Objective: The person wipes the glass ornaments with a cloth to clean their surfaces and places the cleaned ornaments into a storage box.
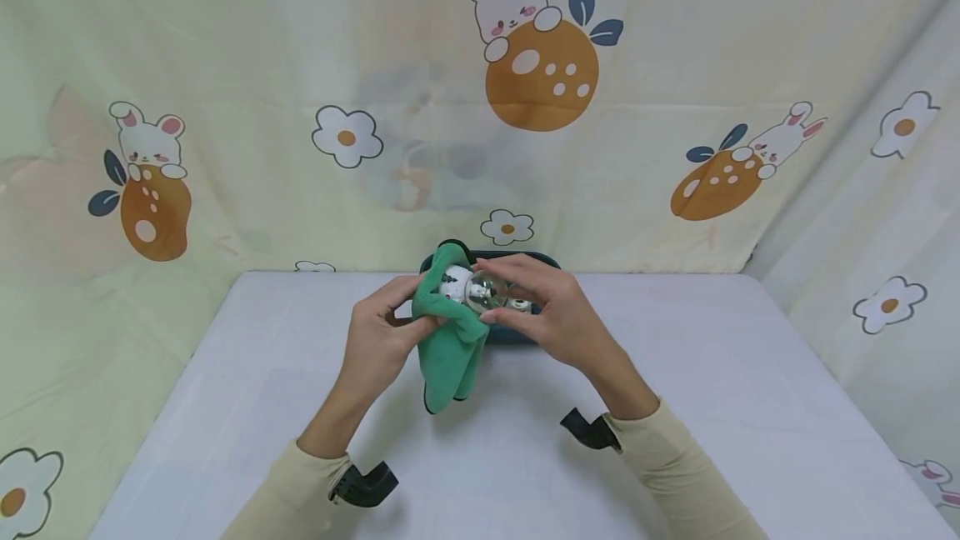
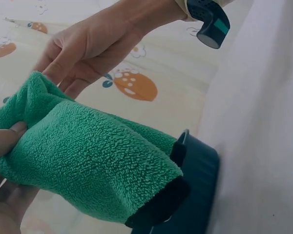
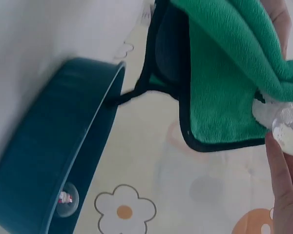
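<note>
A small snow globe with a clear dome and a white patterned base is up between both hands. My left hand grips a green terry cloth with dark edging, which wraps the base. Thumb and fingers of my right hand pinch the globe around its dome. In the right wrist view, the snow globe peeks out from under the cloth, fingertips right at it. In the left wrist view the cloth hides the globe, and the left thumb presses into a fold.
Behind the hands, at the table's far edge, stands a dark teal basin. Another small clear globe lies inside it. One cloth corner with a dark strap hangs close by the basin rim. A printed curtain rises behind the white table.
</note>
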Motion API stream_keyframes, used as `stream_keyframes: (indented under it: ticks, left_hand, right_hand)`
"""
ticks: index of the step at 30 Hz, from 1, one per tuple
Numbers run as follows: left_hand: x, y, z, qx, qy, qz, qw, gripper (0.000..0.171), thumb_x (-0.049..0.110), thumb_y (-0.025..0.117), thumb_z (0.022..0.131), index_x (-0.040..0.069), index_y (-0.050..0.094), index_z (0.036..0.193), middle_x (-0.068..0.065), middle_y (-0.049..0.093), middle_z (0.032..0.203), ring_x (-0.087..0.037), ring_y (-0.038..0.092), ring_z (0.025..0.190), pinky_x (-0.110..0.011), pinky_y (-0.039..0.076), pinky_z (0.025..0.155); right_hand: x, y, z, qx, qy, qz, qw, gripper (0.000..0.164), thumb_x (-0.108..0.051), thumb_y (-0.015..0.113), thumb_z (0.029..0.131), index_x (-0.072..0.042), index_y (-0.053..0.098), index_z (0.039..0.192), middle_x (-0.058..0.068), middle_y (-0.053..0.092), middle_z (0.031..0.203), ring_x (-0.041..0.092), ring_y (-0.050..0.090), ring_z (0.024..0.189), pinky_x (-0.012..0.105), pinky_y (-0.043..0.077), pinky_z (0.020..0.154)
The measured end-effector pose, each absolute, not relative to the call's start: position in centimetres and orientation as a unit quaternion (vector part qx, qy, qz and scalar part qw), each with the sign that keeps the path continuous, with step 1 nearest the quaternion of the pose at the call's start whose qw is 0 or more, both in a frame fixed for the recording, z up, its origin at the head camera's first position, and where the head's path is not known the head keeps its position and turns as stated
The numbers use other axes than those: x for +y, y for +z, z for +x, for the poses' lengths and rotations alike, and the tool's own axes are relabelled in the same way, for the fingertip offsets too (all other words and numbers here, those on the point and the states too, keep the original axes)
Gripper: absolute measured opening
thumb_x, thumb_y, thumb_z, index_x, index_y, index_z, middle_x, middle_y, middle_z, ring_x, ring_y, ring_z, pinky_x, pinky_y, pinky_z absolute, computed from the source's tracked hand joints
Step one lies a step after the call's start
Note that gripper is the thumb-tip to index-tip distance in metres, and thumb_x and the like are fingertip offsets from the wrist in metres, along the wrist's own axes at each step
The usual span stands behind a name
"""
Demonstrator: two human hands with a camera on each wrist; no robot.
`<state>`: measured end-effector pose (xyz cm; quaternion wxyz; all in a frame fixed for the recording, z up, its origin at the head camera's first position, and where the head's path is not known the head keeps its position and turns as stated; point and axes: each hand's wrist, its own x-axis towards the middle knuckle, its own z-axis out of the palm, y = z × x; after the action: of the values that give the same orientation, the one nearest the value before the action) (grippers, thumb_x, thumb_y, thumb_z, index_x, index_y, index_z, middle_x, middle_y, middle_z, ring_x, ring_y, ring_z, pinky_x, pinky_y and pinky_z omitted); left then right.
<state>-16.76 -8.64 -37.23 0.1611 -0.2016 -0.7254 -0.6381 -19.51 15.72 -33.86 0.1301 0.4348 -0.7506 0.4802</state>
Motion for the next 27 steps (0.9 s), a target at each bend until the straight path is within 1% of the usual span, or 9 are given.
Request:
stream_keyframes:
  ticks: [2, 4, 6, 7, 12, 17, 21, 24, 27]
  left_hand:
    - [-8.7, -37.2, -16.8, -0.726, -0.64, -0.199, 0.153, 0.047, -0.001, 0.08, 0.085, 0.012, 0.071, 0.129, -0.006, 0.069, 0.125, -0.021, 0.062, 0.123, -0.032, 0.062, 0.085]
    - [-8.7, -37.2, -16.7, -0.726, -0.643, -0.196, 0.145, 0.046, -0.001, 0.08, 0.085, 0.012, 0.071, 0.129, -0.005, 0.069, 0.125, -0.021, 0.062, 0.123, -0.032, 0.062, 0.085]
    - [-8.7, -37.2, -16.8, -0.725, -0.646, -0.194, 0.139, 0.046, 0.0, 0.08, 0.085, 0.012, 0.071, 0.128, -0.006, 0.069, 0.125, -0.021, 0.062, 0.123, -0.032, 0.062, 0.085]
    - [-8.7, -37.1, -16.8, -0.724, -0.648, -0.193, 0.136, 0.046, 0.0, 0.08, 0.085, 0.012, 0.071, 0.128, -0.006, 0.069, 0.125, -0.021, 0.062, 0.123, -0.032, 0.062, 0.085]
    - [-8.7, -37.1, -16.9, -0.722, -0.655, -0.187, 0.121, 0.045, 0.003, 0.081, 0.085, 0.013, 0.071, 0.129, -0.005, 0.069, 0.126, -0.021, 0.062, 0.122, -0.033, 0.062, 0.085]
    - [-8.7, -37.1, -17.1, -0.72, -0.664, -0.173, 0.101, 0.044, 0.004, 0.08, 0.086, 0.013, 0.071, 0.128, -0.003, 0.069, 0.127, -0.02, 0.062, 0.123, -0.033, 0.062, 0.087]
    - [-8.7, -37.1, -17.2, -0.721, -0.665, -0.174, 0.088, 0.046, 0.003, 0.08, 0.086, 0.012, 0.07, 0.13, -0.005, 0.068, 0.13, -0.021, 0.061, 0.125, -0.033, 0.061, 0.088]
    - [-8.7, -37.2, -17.2, -0.728, -0.657, -0.178, 0.081, 0.049, 0.004, 0.081, 0.086, 0.011, 0.067, 0.133, -0.006, 0.067, 0.132, -0.023, 0.06, 0.126, -0.032, 0.061, 0.089]
    - [-8.8, -37.4, -17.2, -0.738, -0.648, -0.176, 0.075, 0.052, 0.004, 0.082, 0.085, 0.01, 0.066, 0.134, -0.007, 0.066, 0.132, -0.023, 0.06, 0.125, -0.032, 0.06, 0.091]
  right_hand:
    - [16.0, -33.8, -19.7, -0.758, 0.447, 0.451, 0.146, 0.061, 0.0, 0.083, 0.081, -0.003, 0.062, 0.138, 0.009, 0.063, 0.134, 0.019, 0.064, 0.115, 0.025, 0.059, 0.09]
    - [16.1, -33.7, -19.9, -0.761, 0.416, 0.469, 0.165, 0.061, -0.001, 0.084, 0.08, -0.003, 0.063, 0.137, 0.01, 0.063, 0.133, 0.018, 0.064, 0.111, 0.02, 0.057, 0.082]
    - [16.2, -33.6, -20.1, -0.759, 0.388, 0.49, 0.184, 0.062, -0.001, 0.085, 0.079, -0.003, 0.064, 0.136, 0.011, 0.063, 0.133, 0.019, 0.064, 0.11, 0.019, 0.054, 0.077]
    - [16.3, -33.6, -20.3, -0.754, 0.379, 0.502, 0.191, 0.062, 0.0, 0.086, 0.077, -0.002, 0.064, 0.135, 0.012, 0.063, 0.132, 0.021, 0.063, 0.111, 0.019, 0.054, 0.077]
    - [16.6, -33.4, -20.8, -0.728, 0.351, 0.552, 0.205, 0.065, 0.006, 0.086, 0.074, 0.002, 0.063, 0.135, 0.016, 0.061, 0.132, 0.029, 0.061, 0.12, 0.025, 0.057, 0.085]
    - [16.7, -33.3, -21.0, -0.72, 0.323, 0.579, 0.205, 0.064, 0.006, 0.083, 0.078, 0.004, 0.06, 0.137, 0.017, 0.058, 0.135, 0.03, 0.057, 0.125, 0.022, 0.054, 0.095]
    - [16.5, -33.4, -20.8, -0.727, 0.33, 0.561, 0.217, 0.062, 0.002, 0.084, 0.079, 0.003, 0.061, 0.136, 0.015, 0.06, 0.135, 0.028, 0.06, 0.123, 0.022, 0.053, 0.097]
    - [16.2, -33.7, -20.4, -0.743, 0.354, 0.52, 0.227, 0.061, -0.002, 0.086, 0.078, 0.0, 0.063, 0.134, 0.013, 0.064, 0.131, 0.022, 0.064, 0.115, 0.021, 0.055, 0.09]
    - [15.8, -34.0, -20.1, -0.759, 0.391, 0.474, 0.215, 0.057, -0.005, 0.087, 0.079, -0.004, 0.065, 0.132, 0.009, 0.067, 0.127, 0.019, 0.067, 0.11, 0.023, 0.059, 0.088]
